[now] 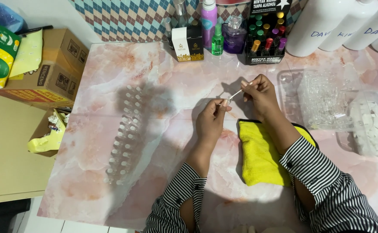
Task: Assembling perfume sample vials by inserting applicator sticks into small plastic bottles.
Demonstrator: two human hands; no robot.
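A small clear vial (220, 103) sat pinched in the fingertips of the left hand (210, 118), held up over the marbled pink tabletop (163, 86), presumably to keep it steady. The right hand (260, 92) gripped a thin pale stick or applicator (237, 92) by its upper end, the tip slanting down to the vial's mouth; whether it had entered could not be told. Both hands were closed on their objects and close together. A soft, folded yellow cloth (262, 157) lay under the right forearm, seemingly as a pad. To the left stood two rows of small clear vials (124, 133), upright and lined up. On the right were clear plastic tubs (323, 99), one holding white caps (377, 125). Coloured glass bottles (223, 32) lined the back edge.
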